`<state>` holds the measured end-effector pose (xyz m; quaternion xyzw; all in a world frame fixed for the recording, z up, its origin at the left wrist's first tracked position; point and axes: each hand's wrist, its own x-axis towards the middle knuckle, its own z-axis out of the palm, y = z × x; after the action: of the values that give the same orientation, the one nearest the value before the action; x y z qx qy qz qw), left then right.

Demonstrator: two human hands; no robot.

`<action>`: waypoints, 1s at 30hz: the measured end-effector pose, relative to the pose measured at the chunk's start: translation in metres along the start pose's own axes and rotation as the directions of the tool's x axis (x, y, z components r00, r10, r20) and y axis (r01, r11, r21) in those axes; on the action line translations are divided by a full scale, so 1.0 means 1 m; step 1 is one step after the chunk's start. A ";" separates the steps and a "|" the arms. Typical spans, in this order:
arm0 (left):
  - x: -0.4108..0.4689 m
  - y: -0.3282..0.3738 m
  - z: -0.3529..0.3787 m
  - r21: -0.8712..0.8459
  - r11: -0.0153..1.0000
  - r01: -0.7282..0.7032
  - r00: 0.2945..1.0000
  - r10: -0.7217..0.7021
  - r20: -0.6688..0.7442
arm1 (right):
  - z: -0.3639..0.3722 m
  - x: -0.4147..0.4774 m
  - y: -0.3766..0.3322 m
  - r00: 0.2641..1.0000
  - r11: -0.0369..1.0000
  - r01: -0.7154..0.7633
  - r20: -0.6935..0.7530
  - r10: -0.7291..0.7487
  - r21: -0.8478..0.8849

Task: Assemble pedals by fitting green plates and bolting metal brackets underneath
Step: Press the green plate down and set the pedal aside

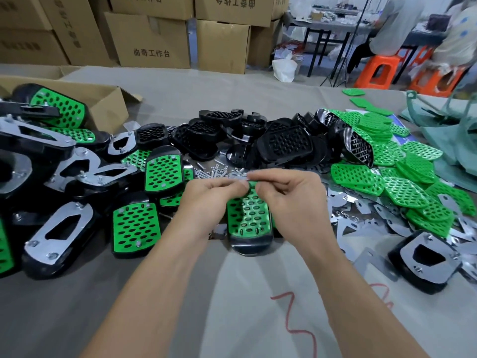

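Surface (180, 293): finished pedals (134, 226) heaped on your left, so a good share is done. Bare black pedal bodies (284, 144) behind, loose green plates (407, 192) and metal brackets (361, 228) on the right: plenty left. Current pedal (247, 218) lies in front, plate fitted, underside hidden. Your left hand (206, 195) and right hand (291, 195) pinch its far end; bolts (214, 173) just beyond.

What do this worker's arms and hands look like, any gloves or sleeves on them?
No gloves, and no sleeves in view. The left hand and right hand are bare, and the left forearm and right forearm are uncovered right to the picture's bottom edge. No watch, ring, wristband or marking shows on either side.
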<state>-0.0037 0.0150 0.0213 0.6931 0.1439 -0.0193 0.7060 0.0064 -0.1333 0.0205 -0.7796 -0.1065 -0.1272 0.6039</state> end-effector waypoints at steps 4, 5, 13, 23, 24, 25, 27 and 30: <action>0.003 0.009 -0.008 -0.500 0.862 0.080 0.974 -0.175 -0.146 | 0.011 0.021 0.003 0.989 0.976 -0.095 -0.126 0.071 -0.195; 0.004 0.012 -0.010 -0.588 0.805 0.074 0.967 -0.202 -0.154 | 0.015 0.030 0.003 0.995 0.952 -0.085 -0.071 0.067 -0.295; 0.007 0.021 -0.032 -0.720 0.694 -0.015 0.978 -0.141 -0.156 | 0.068 0.087 0.007 0.898 0.522 0.295 0.419 0.135 -0.800; 0.010 0.014 -0.023 -0.542 0.834 -0.101 0.964 -0.053 -0.260 | 0.028 0.045 -0.005 0.993 0.952 -0.120 -0.021 0.119 -0.281; 0.010 0.013 -0.020 -0.522 0.848 -0.094 0.967 -0.046 -0.250 | 0.021 0.032 -0.009 0.986 0.980 -0.164 -0.047 0.160 -0.109; 0.009 0.012 -0.016 -0.500 0.862 -0.086 0.972 -0.038 -0.233 | 0.016 0.019 -0.011 0.981 0.982 -0.187 -0.054 0.188 0.017; 0.006 0.010 -0.009 -0.459 0.886 -0.064 0.983 -0.024 -0.183 | 0.009 -0.004 -0.011 0.975 0.967 -0.207 -0.055 0.217 0.150; 0.003 0.006 -0.002 -0.379 0.925 -0.024 0.994 -0.018 -0.106 | -0.002 -0.016 -0.004 0.954 0.910 -0.267 -0.046 0.296 0.318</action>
<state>0.0000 0.0182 0.0265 0.5435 0.1816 0.0472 0.8182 -0.0105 -0.1346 0.0195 -0.6762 0.0170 -0.0569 0.7344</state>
